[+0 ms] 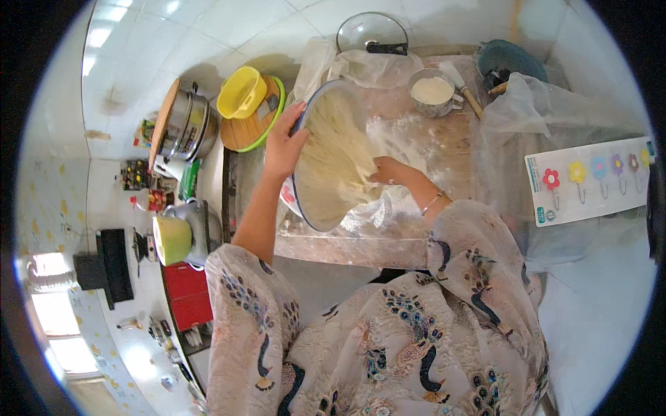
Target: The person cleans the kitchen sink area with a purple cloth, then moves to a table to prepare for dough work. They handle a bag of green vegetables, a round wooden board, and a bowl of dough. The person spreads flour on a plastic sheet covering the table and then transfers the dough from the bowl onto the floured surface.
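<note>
A large white bowl (pixel 310 111) with a dark rim is tipped on its side over a floured wooden board (pixel 444 142). Pale, sticky dough (pixel 333 166) coats its inside. My left hand (pixel 283 149) grips the bowl's upper rim and holds it tilted. My right hand (pixel 390 171) reaches into the bowl's open mouth, fingers pressed into the dough. A thin bracelet sits on my right wrist. Loose flour is scattered over the board beside the bowl.
A metal cup of flour (pixel 433 92) and a wooden-handled tool (pixel 467 93) stand at the board's far side, a glass lid (pixel 372 33) behind them. Left are a yellow container (pixel 241 91), steel pots (pixel 187 125) and a green-lidded pot (pixel 172 239). Clear plastic (pixel 548 111) and a hook rack (pixel 590 179) lie right.
</note>
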The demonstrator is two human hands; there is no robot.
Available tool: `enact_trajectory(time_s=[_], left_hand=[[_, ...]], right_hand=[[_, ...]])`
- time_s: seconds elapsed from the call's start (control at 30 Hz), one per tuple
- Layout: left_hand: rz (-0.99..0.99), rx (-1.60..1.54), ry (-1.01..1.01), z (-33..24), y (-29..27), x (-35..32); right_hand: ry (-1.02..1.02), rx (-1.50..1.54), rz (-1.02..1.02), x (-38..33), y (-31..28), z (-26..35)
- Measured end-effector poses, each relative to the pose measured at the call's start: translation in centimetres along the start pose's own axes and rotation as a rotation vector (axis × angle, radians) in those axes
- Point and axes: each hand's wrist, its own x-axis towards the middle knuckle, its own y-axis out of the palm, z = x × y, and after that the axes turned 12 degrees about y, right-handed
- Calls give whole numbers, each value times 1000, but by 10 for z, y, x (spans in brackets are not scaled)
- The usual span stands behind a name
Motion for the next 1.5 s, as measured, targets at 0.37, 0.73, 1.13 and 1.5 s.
enact_trajectory(time_s=[0.37, 0.73, 1.13, 1.5], left_hand=[[18, 519, 153, -44, 43, 0], [-14, 309, 169, -26, 26, 0], [-16, 145, -8, -19, 10, 4], [-22, 321, 82, -28, 22, -8]], right_hand=[[-439, -163, -776, -66, 61, 39], [-242, -493, -893, 1, 55, 60], [514, 757, -87, -29, 73, -100], [365, 1911, -74, 58, 183, -25]])
